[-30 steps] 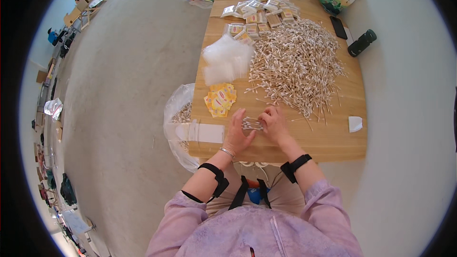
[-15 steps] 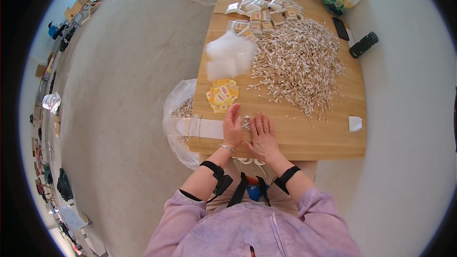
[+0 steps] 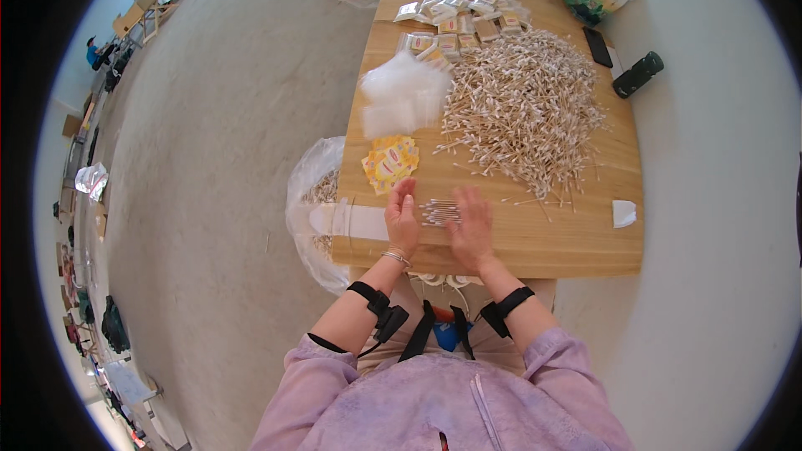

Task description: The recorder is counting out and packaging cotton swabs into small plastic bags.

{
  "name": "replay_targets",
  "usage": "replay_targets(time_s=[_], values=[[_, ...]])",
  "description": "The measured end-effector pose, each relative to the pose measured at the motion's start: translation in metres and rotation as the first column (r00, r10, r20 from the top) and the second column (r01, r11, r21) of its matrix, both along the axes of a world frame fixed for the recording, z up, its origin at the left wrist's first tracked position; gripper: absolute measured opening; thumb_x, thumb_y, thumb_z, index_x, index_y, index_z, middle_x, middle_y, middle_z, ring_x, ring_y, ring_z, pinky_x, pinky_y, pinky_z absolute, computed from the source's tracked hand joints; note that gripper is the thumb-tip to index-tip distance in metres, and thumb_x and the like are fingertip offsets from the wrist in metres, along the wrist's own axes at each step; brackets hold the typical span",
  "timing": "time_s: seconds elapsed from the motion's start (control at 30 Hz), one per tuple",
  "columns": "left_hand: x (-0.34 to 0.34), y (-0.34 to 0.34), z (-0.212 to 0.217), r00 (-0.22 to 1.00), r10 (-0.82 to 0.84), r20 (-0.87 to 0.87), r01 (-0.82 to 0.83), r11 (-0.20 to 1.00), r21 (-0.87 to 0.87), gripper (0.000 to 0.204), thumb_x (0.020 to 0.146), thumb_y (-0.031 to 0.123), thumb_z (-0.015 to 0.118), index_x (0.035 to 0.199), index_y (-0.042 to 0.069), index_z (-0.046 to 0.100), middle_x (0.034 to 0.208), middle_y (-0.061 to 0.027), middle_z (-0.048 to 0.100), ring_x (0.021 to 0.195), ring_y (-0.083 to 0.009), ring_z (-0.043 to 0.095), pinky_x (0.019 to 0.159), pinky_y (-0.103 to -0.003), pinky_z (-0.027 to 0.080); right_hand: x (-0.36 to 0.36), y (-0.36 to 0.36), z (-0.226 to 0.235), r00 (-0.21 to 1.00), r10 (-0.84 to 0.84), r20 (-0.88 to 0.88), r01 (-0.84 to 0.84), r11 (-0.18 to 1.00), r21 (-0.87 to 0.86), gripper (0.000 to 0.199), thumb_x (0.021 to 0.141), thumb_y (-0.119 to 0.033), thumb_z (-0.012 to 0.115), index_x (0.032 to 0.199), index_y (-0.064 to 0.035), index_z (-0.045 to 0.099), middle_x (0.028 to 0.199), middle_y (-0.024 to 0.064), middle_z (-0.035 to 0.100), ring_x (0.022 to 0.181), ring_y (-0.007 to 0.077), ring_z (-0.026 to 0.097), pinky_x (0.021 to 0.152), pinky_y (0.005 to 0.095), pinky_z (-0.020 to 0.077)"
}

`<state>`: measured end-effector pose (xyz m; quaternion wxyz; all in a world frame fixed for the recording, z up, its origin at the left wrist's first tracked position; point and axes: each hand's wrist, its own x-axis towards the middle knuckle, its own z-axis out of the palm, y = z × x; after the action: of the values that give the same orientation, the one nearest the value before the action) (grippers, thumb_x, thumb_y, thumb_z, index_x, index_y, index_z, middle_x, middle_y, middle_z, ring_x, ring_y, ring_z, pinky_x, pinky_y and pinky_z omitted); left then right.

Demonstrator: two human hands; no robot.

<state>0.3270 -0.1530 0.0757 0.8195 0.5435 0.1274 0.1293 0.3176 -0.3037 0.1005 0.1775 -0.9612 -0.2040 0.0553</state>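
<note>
A small bundle of cotton swabs (image 3: 439, 212) lies side by side on the wooden table, between my two hands. My left hand (image 3: 403, 224) stands on its edge at the swabs' left ends, fingers stretched and nothing in its palm. At their right ends is my right hand (image 3: 473, 230), open, with its fingers slightly blurred; whether it touches the swabs I cannot tell. A white strip (image 3: 369, 223) runs leftward from my left hand to the table's edge. Just beyond that hand lies a stack of yellow printed cards (image 3: 391, 162).
A large heap of loose cotton swabs (image 3: 526, 108) covers the table's middle right. Clear plastic bags (image 3: 405, 96) and packed swab packets (image 3: 455, 25) lie farther back. A black phone (image 3: 597, 48) and a dark bottle (image 3: 638, 75) are by the wall. A plastic sack (image 3: 316, 159) hangs at the left edge.
My right hand has lifted and shifted slightly right, uncovering more of the swab bundle. My left hand has moved a little left, away from the swabs.
</note>
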Motion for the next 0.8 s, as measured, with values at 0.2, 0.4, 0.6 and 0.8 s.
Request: replay_targets(time_s=[0.2, 0.4, 0.6, 0.8], values=[[-0.009, -0.010, 0.005, 0.999, -0.011, -0.052, 0.021, 0.982, 0.189, 0.034, 0.100, 0.012, 0.038, 0.130, -0.002, 0.045, 0.133, -0.0118, 0.048, 0.126, -0.0199, 0.043, 0.109, -0.031, 0.031, 0.014, 0.006, -0.012, 0.914, -0.369, -0.168, 0.343, 0.480, 0.808, 0.048, 0.096, -0.021, 0.042, 0.138, 0.0015, 0.034, 0.144, 0.0181, 0.034, 0.135, 0.0308, 0.031, 0.112, 0.0365, 0.0216], [-0.014, -0.022, 0.010, 0.996, -0.060, -0.061, 0.075, 0.956, 0.285, 0.039, 0.101, 0.022, 0.037, 0.132, 0.000, 0.044, 0.134, -0.0130, 0.047, 0.126, -0.0204, 0.042, 0.106, -0.031, 0.030, 0.010, 0.030, -0.015, 0.950, -0.238, -0.202, 0.291, 0.439, 0.850, 0.045, 0.097, -0.018, 0.039, 0.137, 0.0031, 0.035, 0.146, 0.0183, 0.033, 0.136, 0.0295, 0.030, 0.111, 0.0361, 0.0217], [-0.011, -0.010, 0.006, 0.999, -0.049, 0.015, 0.048, 0.996, 0.081, 0.041, 0.102, 0.025, 0.036, 0.133, -0.002, 0.041, 0.137, -0.0126, 0.043, 0.129, -0.0199, 0.039, 0.110, -0.032, 0.027, 0.014, 0.019, -0.010, 0.953, -0.283, -0.106, 0.233, 0.460, 0.857, 0.043, 0.097, -0.015, 0.037, 0.137, 0.0018, 0.036, 0.146, 0.0191, 0.032, 0.139, 0.0302, 0.026, 0.112, 0.0367, 0.0200], [-0.008, -0.010, 0.004, 0.998, -0.059, 0.002, 0.059, 0.997, 0.058, 0.042, 0.102, 0.025, 0.036, 0.133, -0.003, 0.042, 0.135, -0.0144, 0.046, 0.127, -0.0208, 0.041, 0.108, -0.031, 0.029, 0.009, 0.014, -0.004, 0.954, -0.287, 0.092, 0.134, 0.677, 0.723, 0.050, 0.088, -0.020, 0.054, 0.132, 0.0000, 0.041, 0.141, 0.0219, 0.036, 0.133, 0.0375, 0.033, 0.110, 0.0428, 0.0243]])
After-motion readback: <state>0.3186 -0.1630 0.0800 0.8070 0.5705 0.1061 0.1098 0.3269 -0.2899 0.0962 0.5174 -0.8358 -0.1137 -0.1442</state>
